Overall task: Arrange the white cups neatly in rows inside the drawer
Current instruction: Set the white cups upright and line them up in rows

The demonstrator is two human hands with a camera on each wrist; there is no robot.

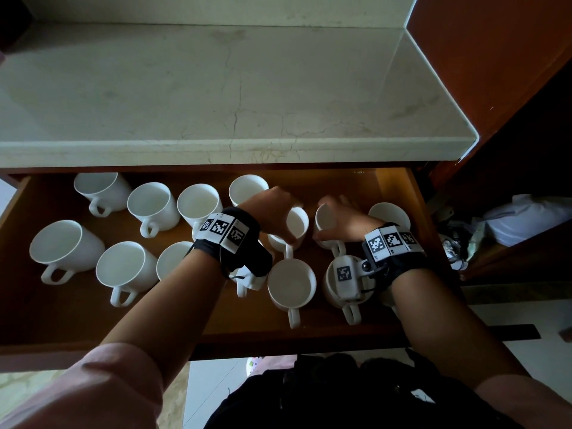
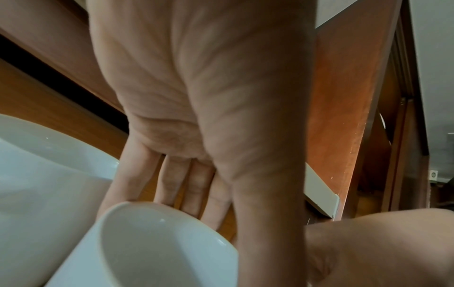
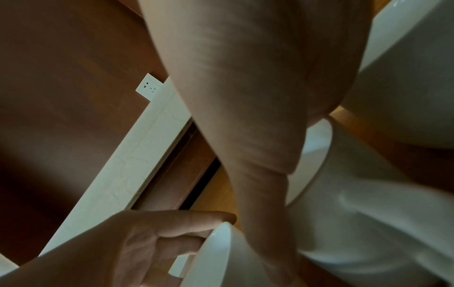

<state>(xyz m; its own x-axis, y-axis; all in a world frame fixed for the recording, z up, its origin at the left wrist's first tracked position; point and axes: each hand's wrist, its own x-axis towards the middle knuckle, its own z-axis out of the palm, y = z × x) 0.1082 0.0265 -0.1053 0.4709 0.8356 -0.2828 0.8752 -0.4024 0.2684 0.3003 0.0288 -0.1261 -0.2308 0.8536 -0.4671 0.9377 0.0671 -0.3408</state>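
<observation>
An open wooden drawer [image 1: 46, 308] holds several white cups with handles. My left hand [image 1: 274, 210] grips one white cup [image 1: 298, 225] in the drawer's middle, fingers behind it and thumb on its near side. The left wrist view shows this left hand [image 2: 209, 97] and that cup [image 2: 159, 248] from close up. Just to the right, my right hand [image 1: 343, 219] grips a second white cup [image 1: 325, 216] by its rim and wall. Seen from the right wrist, the right hand [image 3: 245, 97] has its thumb lying over that cup [image 3: 356, 203]. The two held cups are almost touching.
Other cups stand in a back row [image 1: 151, 205] and a front row [image 1: 123, 267], and one stands at the far right [image 1: 390, 212]. A marble countertop [image 1: 216, 88] overhangs the drawer's back. A dark wooden cabinet [image 1: 495, 57] and clutter [image 1: 526, 218] are on the right.
</observation>
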